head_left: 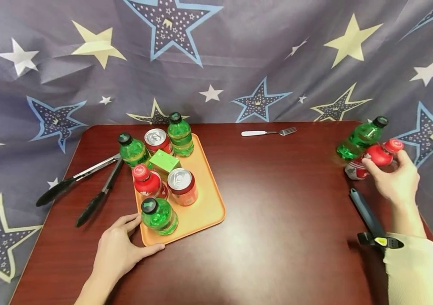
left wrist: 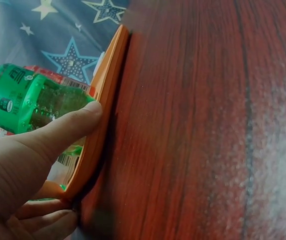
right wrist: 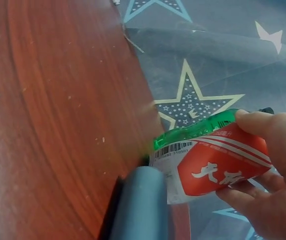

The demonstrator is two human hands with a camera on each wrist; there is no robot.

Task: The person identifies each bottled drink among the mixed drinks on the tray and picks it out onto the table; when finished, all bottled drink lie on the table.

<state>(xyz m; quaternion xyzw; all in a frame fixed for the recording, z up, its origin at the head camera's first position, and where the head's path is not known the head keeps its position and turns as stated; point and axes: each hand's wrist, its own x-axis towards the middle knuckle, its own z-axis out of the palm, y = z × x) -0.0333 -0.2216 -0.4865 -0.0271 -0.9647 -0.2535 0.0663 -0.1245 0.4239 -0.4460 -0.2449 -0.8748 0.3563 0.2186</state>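
Note:
On the left, my left hand (head_left: 119, 245) holds the near left corner of an orange tray (head_left: 209, 199), thumb on the front rim and fingers at the side. A green soda bottle (head_left: 160, 220) stands by that corner. The tray also bears a red-capped bottle (head_left: 148, 184), two more green bottles, a light green box (head_left: 164, 161), a red can (head_left: 183, 190) and another can behind. At the far right, my right hand (head_left: 397, 182) grips a tilted red bottle (head_left: 378, 156) with a white-patterned label. Against it leans a green bottle (head_left: 361, 140) with a black cap.
Tongs (head_left: 98, 169) with black handles lie left of the tray. A white-handled fork (head_left: 266, 132) lies along the back edge. Near my right wrist is a dark, handle-like thing (head_left: 365, 212). Star-patterned cloth (head_left: 216, 63) hangs behind the brown table (head_left: 277, 190).

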